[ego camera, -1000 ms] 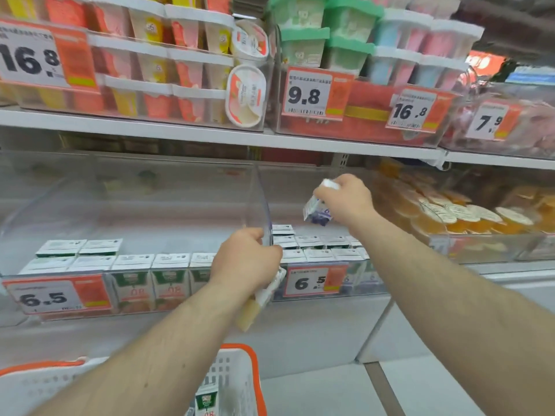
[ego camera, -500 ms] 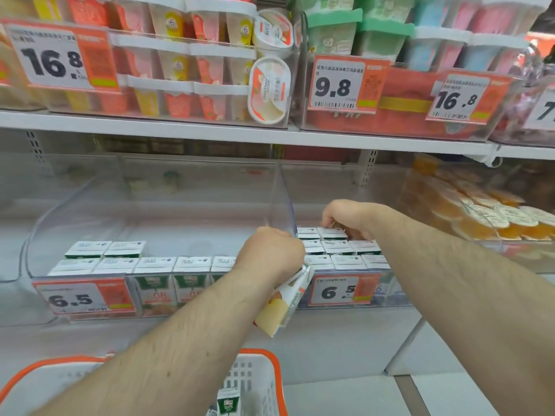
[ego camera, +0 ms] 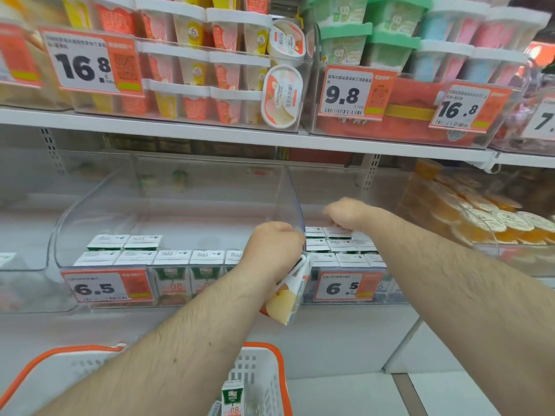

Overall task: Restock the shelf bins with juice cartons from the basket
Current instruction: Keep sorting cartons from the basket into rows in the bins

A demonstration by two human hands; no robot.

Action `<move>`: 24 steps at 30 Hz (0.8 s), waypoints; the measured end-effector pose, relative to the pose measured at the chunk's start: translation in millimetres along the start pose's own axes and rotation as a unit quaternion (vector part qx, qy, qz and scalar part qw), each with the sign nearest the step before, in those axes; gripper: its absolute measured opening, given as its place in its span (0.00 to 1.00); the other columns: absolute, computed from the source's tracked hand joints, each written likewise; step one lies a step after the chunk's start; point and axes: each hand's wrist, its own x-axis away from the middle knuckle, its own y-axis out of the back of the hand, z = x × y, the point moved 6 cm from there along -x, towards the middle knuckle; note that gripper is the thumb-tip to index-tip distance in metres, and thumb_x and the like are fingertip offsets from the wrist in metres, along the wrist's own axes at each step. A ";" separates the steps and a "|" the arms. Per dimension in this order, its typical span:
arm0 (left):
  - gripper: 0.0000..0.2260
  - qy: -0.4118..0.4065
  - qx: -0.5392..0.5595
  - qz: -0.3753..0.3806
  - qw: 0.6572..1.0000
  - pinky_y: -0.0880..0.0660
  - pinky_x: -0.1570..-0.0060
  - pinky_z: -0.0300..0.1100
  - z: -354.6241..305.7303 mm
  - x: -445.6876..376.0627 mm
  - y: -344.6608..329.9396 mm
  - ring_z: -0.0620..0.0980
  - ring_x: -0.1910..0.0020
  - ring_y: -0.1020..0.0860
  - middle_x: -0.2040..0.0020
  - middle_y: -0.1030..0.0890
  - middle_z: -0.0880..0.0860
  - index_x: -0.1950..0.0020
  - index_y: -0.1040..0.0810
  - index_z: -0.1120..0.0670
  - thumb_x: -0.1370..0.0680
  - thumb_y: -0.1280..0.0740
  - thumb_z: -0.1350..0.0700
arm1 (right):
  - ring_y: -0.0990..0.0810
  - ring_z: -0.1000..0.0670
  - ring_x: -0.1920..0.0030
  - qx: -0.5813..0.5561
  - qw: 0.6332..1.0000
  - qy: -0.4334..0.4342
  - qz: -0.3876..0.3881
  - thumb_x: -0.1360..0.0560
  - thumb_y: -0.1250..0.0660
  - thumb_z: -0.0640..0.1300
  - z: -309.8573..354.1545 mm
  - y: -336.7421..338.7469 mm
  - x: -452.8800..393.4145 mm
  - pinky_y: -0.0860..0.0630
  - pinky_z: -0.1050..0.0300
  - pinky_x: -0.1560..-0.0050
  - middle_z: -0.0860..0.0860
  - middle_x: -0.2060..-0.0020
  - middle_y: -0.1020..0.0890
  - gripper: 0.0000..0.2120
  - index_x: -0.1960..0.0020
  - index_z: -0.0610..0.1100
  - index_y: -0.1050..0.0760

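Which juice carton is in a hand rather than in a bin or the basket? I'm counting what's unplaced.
The carton gripped by the left hand, hanging tilted before the bin fronts; the others stand in bins or the basket.

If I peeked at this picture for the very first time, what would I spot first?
Two bare arms reach to the lower shelf: the left hand grips a juice carton before the clear bins, and the right hand is down on the cartons in the right bin. Big orange price tags and bright dessert cups fill the shelf above, and a white and orange basket waits below.
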 end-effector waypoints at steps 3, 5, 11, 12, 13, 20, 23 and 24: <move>0.04 0.007 0.075 -0.027 0.997 0.35 0.60 0.45 3.3 14.6 21.0 0.52 0.61 0.35 0.59 0.31 0.54 0.56 0.26 0.51 0.23 0.39 0.58 | 0.23 0.44 0.55 -0.048 0.971 0.079 -0.222 0.22 0.42 0.45 18.9 25.2 36.0 0.29 0.55 0.56 0.45 0.55 0.18 0.11 0.53 0.42 0.22; 0.05 0.041 0.132 -0.032 0.990 0.32 0.59 0.45 7.5 24.0 35.7 0.53 0.62 0.32 0.58 0.30 0.56 0.55 0.26 0.53 0.21 0.38 0.54 | 0.22 0.47 0.60 -0.139 0.939 0.142 -0.281 0.25 0.39 0.41 35.6 27.4 77.7 0.29 0.56 0.62 0.47 0.63 0.18 0.10 0.60 0.41 0.21; 0.13 0.122 0.254 -0.025 0.959 0.23 0.56 0.49 21.9 56.3 66.9 0.56 0.58 0.23 0.55 0.24 0.55 0.51 0.23 0.53 0.17 0.42 0.47 | 0.24 0.51 0.67 -0.348 0.925 0.152 0.009 0.36 0.31 0.45 80.2 -51.7 168.2 0.30 0.62 0.70 0.48 0.64 0.21 0.09 0.56 0.46 0.24; 0.14 0.130 0.269 -0.024 0.954 0.22 0.55 0.50 24.3 60.0 71.7 0.56 0.60 0.22 0.54 0.22 0.57 0.50 0.23 0.54 0.17 0.42 0.46 | 0.22 0.50 0.66 -0.364 0.920 0.134 0.057 0.38 0.30 0.47 83.0 -67.6 176.3 0.29 0.60 0.68 0.46 0.62 0.21 0.15 0.52 0.47 0.25; 0.15 0.134 0.285 -0.023 0.949 0.22 0.53 0.52 26.7 62.3 76.3 0.57 0.60 0.21 0.53 0.21 0.58 0.49 0.23 0.55 0.18 0.41 0.45 | 0.21 0.48 0.65 -0.366 0.917 0.128 0.089 0.39 0.29 0.49 85.5 -81.6 182.6 0.27 0.56 0.65 0.44 0.60 0.19 0.20 0.49 0.47 0.27; 0.18 0.025 0.358 0.023 0.933 0.29 0.56 0.47 39.1 76.2 117.2 0.52 0.61 0.25 0.58 0.23 0.57 0.49 0.24 0.57 0.21 0.38 0.42 | 0.20 0.46 0.62 -0.551 0.807 0.131 0.169 0.26 0.32 0.34 102.1 -114.5 194.7 0.23 0.54 0.63 0.41 0.54 0.17 0.13 0.41 0.38 0.24; 0.25 -0.068 0.261 0.099 0.958 0.31 0.48 0.46 55.4 85.2 129.2 0.55 0.54 0.25 0.52 0.19 0.57 0.45 0.21 0.58 0.36 0.27 0.44 | 0.21 0.46 0.60 -0.611 0.744 0.098 0.251 0.32 0.33 0.38 112.5 -131.0 200.2 0.25 0.55 0.62 0.41 0.53 0.18 0.23 0.37 0.36 0.24; 0.28 -0.082 0.230 0.123 0.962 0.30 0.43 0.48 61.5 88.7 128.7 0.56 0.49 0.23 0.46 0.18 0.58 0.42 0.21 0.59 0.38 0.26 0.46 | 0.21 0.45 0.61 -0.622 0.732 0.085 0.265 0.32 0.34 0.38 116.2 -136.3 201.5 0.25 0.55 0.63 0.41 0.54 0.18 0.25 0.35 0.35 0.26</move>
